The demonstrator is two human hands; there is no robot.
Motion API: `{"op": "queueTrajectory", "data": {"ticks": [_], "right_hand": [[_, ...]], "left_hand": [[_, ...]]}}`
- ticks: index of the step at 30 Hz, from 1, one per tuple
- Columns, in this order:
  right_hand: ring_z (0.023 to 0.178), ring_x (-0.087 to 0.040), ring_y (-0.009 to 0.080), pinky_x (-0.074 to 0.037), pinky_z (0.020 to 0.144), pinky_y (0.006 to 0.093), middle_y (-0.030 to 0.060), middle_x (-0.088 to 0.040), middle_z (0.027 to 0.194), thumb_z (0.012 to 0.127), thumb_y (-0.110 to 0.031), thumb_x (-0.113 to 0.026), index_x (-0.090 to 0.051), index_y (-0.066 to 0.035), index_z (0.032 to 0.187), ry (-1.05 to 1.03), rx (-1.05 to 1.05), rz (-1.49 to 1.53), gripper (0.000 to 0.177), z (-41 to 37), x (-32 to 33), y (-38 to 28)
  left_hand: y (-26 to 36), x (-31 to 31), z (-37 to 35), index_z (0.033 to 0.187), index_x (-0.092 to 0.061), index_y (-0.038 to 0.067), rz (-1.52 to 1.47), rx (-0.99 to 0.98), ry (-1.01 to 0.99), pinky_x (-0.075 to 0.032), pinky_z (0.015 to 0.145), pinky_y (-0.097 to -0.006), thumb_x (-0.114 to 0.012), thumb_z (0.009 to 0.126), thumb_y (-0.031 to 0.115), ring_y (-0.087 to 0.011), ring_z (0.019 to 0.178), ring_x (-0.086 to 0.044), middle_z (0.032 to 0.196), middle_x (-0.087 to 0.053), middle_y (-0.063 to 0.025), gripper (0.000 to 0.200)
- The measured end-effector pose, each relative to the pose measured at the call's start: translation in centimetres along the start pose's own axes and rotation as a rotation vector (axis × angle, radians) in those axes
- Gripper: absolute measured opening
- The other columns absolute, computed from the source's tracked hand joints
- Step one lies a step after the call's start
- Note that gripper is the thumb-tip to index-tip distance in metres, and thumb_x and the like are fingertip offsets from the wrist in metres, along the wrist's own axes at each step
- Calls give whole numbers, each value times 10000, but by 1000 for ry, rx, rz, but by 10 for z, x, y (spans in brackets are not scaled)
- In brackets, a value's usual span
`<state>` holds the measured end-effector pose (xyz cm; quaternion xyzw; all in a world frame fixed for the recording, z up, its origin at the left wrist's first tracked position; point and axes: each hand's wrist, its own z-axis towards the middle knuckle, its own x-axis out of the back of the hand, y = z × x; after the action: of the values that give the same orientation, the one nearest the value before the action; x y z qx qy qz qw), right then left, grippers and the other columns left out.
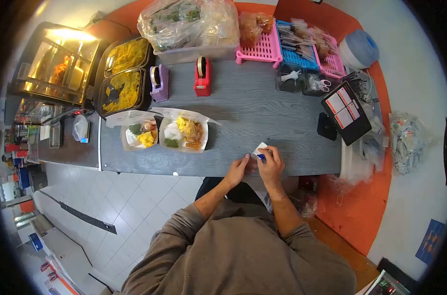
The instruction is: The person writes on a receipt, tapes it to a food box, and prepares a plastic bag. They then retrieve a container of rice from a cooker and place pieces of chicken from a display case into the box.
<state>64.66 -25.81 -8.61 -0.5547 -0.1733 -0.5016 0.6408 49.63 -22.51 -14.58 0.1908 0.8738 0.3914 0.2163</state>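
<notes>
My right hand (271, 167) is closed around a small white-and-blue item (260, 150), whose kind I cannot make out, at the front edge of the grey table. Close beside it on the left is my left hand (237, 170), its thumb raised and its fingers curled. Whatever those fingers hold, if anything, is hidden. To the left on the table stand two white food boxes with raised lids. The right box (164, 143) has rice, yellow egg, greens and orange-brown pieces in it, and the left box (130, 143) has similar food.
Behind the boxes are a purple tape dispenser (159, 88), a red tape dispenser (202, 81) and black trays of yellow food (125, 93). A big tub (199, 54) of bagged greens and a pink basket (257, 49) line the back. A black stand with labels (347, 115) leans at right.
</notes>
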Motion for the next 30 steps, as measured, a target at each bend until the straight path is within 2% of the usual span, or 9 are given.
{"op": "queueTrajectory", "data": {"ticks": [2, 6, 9, 11, 14, 18, 25, 27, 30], "right_hand": [[832, -624, 245, -534, 640, 369, 27, -583, 955, 660, -84, -765, -677, -104, 884, 114, 131, 27, 242, 7, 8, -5], [839, -626, 252, -541, 641, 376, 45, -587, 967, 694, -90, -764, -672, -124, 986, 32, 115, -16, 307, -8, -2, 3], [831, -630, 244, -546, 630, 362, 76, -581, 997, 743, -131, -761, -631, -125, 1107, -215, -23, 89, 387, -15, -7, 2], [781, -643, 215, -539, 603, 355, 79, -566, 1009, 817, -133, -709, -586, -118, 1192, -116, 49, 188, 395, -21, -19, 14], [593, -580, 162, -487, 585, 346, 48, -540, 920, 913, -106, -516, -598, -69, 1159, -61, -788, 903, 261, -21, -7, 14], [622, -568, 166, -469, 573, 306, 86, -571, 810, 978, -351, -315, -574, -7, 1173, -120, -908, 1350, 473, -18, 4, 48], [647, -571, 163, -463, 618, 290, 114, -649, 791, 980, -246, -381, -628, -29, 1128, -126, -893, 1420, 361, -19, -56, 41], [668, -592, 163, -453, 635, 271, 89, -664, 812, 976, -175, -430, -677, -7, 1017, -77, -489, 1123, 301, -27, -85, 42], [686, -618, 194, -463, 625, 298, 110, -671, 810, 968, -119, -483, -690, 19, 958, 7, -368, 780, 249, -17, -79, 16]], "left_hand": [[33, -20, -1, 1313, -431, 39, -474, -17, 30, -539, 720, -336, -605, 955, 322, -199, 858, -662, 976, -659, -113, 489], [48, -12, 43, 1410, -331, 61, -289, -359, 178, -541, 758, -353, -685, 896, 216, -238, 894, -658, 1030, -644, -139, 643], [54, 12, 42, 1444, -311, 126, 261, -385, 239, -505, 875, -423, -749, 808, 124, -315, 1058, -595, 1183, -568, -176, 772], [33, 33, 55, 1450, -330, 186, 905, -894, 409, -436, 949, -477, -764, 774, 183, -366, 1157, -505, 1219, -532, -193, 804], [21, 46, 51, 1360, -502, 264, 1228, -764, 559, -391, 959, -497, -719, 802, 325, -327, 1216, -441, 1318, -478, -111, 602], [21, 54, 32, 1284, -588, 283, 1326, -704, 412, -318, 1025, -539, -681, 806, 470, -340, 1281, -387, 1390, -437, -80, 522], [33, 42, 24, 1356, -521, 368, 1333, -495, 475, -249, 1056, -627, -649, 801, 564, -367, 1382, -253, 1504, -307, -72, 602], [30, 41, 27, 1356, -518, 378, 1320, -450, 517, -247, 1049, -643, -650, 795, 578, -369, 1389, -238, 1511, -294, -68, 610], [29, 43, 30, 1354, -516, 388, 1322, -465, 527, -243, 1039, -666, -656, 772, 610, -368, 1395, -229, 1511, -294, -66, 638]]}}
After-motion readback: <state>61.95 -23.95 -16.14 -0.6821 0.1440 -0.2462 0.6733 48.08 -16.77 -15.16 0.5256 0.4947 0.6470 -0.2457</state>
